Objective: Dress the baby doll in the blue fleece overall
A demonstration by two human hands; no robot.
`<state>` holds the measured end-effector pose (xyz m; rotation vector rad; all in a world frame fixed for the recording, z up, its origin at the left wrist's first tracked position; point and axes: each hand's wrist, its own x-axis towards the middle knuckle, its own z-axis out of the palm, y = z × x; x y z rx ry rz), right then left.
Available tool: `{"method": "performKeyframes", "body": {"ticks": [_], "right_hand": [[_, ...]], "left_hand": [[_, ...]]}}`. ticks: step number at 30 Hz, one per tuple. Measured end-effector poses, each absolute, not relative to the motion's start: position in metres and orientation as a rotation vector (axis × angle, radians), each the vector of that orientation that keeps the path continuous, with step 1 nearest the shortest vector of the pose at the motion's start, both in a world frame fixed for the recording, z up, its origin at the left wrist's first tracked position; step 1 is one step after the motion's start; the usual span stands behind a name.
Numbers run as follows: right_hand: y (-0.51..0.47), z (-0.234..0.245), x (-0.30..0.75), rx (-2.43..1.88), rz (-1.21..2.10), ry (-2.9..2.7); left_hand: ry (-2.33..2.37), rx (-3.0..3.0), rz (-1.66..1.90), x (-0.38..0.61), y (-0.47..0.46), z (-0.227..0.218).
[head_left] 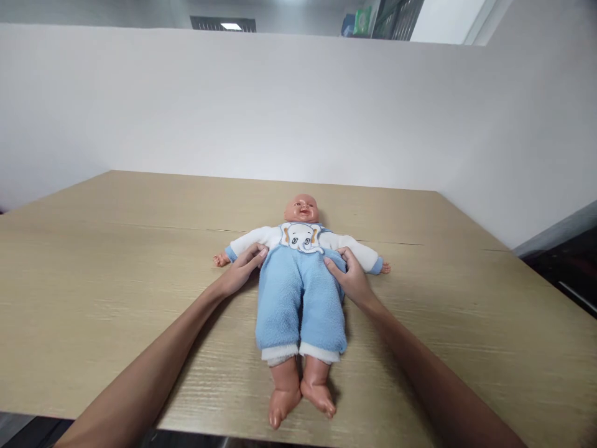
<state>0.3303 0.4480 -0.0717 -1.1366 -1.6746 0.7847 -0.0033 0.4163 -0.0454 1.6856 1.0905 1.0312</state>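
Observation:
A baby doll [298,292] lies on its back on a light wooden table [116,280], head away from me, feet near the front edge. It wears blue fleece trousers, a white top with blue cuffs and an elephant bib. My left hand [242,272] grips the doll's side at the waist, fingers curled onto the blue fabric under its arm. My right hand [349,274] grips the other side at the waist, thumb on top of the trousers. Both of my arms reach in from the bottom corners.
A plain white partition wall [280,106] stands behind and to the right of the table. The table's front edge [209,429] runs just under the doll's feet. A dark surface [569,261] lies beyond the table's right edge.

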Motion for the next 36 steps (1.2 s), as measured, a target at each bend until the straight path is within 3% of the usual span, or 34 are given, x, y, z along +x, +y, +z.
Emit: {"method": "performKeyframes", "body": {"ticks": [14,25,30,36], "right_hand": [[0.446,-0.061,0.332,-0.977,1.071,-1.656],[0.45,-0.061,0.336,-0.985,1.063,-1.586],[0.449,-0.064,0.337,-1.087,0.848,-1.608],[0.441,-0.051,0.351,-1.245,0.221,-1.876]], "left_hand": [[1.02,1.341,1.209,0.002,0.422,-0.046],[1.239,1.823,1.004,-0.005,0.424,-0.043],[1.235,1.8,0.996,-0.003,0.424,-0.046],[1.298,1.853,1.02,0.001,0.425,-0.05]]}}
